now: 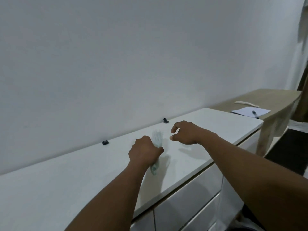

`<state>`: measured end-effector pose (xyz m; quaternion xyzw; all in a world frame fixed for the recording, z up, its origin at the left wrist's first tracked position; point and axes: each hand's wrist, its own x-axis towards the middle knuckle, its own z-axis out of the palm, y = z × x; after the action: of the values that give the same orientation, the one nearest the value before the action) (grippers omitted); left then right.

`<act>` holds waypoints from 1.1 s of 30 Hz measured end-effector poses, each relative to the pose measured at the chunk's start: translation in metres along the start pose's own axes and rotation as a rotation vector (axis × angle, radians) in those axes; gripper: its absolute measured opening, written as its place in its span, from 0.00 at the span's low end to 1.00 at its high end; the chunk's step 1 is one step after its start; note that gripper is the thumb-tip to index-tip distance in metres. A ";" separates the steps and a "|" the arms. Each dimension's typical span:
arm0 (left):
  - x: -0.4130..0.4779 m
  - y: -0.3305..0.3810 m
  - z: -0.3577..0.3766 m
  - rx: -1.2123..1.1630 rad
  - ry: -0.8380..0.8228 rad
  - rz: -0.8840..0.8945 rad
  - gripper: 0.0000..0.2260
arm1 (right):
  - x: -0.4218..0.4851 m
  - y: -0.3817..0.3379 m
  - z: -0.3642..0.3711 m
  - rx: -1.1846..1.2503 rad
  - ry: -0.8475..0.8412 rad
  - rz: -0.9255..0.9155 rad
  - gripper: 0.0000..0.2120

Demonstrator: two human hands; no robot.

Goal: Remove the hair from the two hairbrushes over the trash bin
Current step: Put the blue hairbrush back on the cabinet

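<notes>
My left hand (144, 150) grips the handle of a pale green hairbrush (157, 137), whose bristled head points away from me above the white cabinet top (66, 177). The handle's end sticks out below my fist. My right hand (186, 132) hovers just right of the brush head, fingers curled and apart, thumb and forefinger close together with nothing visible between them. No trash bin and no second hairbrush are in view.
Two small black clips (105, 142) (165, 120) sit where the cabinet top meets the white wall. A beige table (270, 97) at the right carries a sheet of paper (250, 111), a pen (255, 114) and a cream-coloured stick-like object (246, 103). Drawer fronts (191, 202) lie below the top's edge.
</notes>
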<state>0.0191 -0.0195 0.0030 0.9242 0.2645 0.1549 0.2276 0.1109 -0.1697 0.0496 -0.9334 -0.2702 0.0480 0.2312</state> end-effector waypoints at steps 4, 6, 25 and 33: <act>0.002 -0.002 0.009 0.033 -0.021 0.000 0.17 | 0.008 0.005 0.015 0.005 -0.030 0.017 0.19; 0.003 -0.002 0.013 0.052 -0.026 0.007 0.17 | 0.012 0.006 0.021 0.011 -0.029 0.020 0.19; 0.010 -0.007 0.022 0.161 -0.028 0.033 0.24 | 0.024 0.006 0.045 -0.006 -0.041 0.009 0.18; 0.009 -0.028 -0.009 0.196 0.076 -0.002 0.14 | 0.009 -0.011 0.040 0.088 -0.117 0.089 0.13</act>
<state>0.0110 0.0097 -0.0017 0.9353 0.2876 0.1632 0.1261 0.1048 -0.1405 0.0191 -0.9291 -0.2389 0.1244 0.2535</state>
